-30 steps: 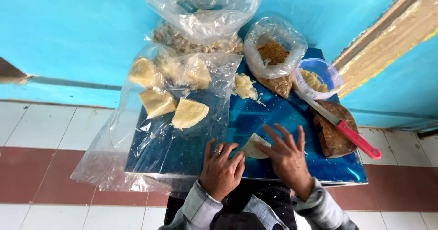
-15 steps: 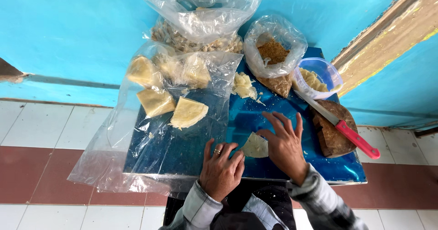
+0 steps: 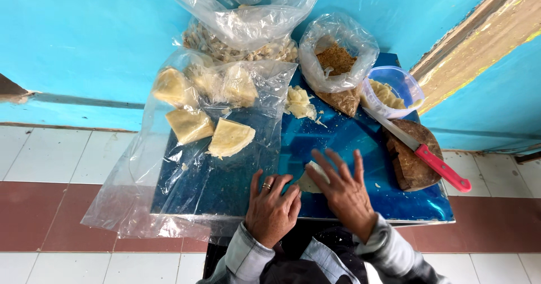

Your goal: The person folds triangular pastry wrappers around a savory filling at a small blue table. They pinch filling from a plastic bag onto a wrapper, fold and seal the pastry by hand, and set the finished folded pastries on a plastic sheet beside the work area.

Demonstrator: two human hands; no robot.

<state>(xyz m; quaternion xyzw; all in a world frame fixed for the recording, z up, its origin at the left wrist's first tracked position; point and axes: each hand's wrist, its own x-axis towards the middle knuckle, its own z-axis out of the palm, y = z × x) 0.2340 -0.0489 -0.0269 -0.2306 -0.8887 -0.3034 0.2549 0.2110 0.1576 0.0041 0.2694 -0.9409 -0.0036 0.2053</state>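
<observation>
My left hand and my right hand rest together on a pale, thin dough wrapper lying on the shiny blue tabletop. The fingers of both hands press on the wrapper, which is mostly hidden under them. A ring shows on my left hand. Several folded pale triangles lie on a clear plastic sheet to the left of my hands.
A knife with a red handle lies on a round wooden board at the right. Behind stand a clear tub of pale filling, a bag of brown crumbs, a big clear bag and loose wrappers.
My right hand has shifted slightly toward the far side over the wrapper and spread its fingers flatter. My left hand has stayed in place.
</observation>
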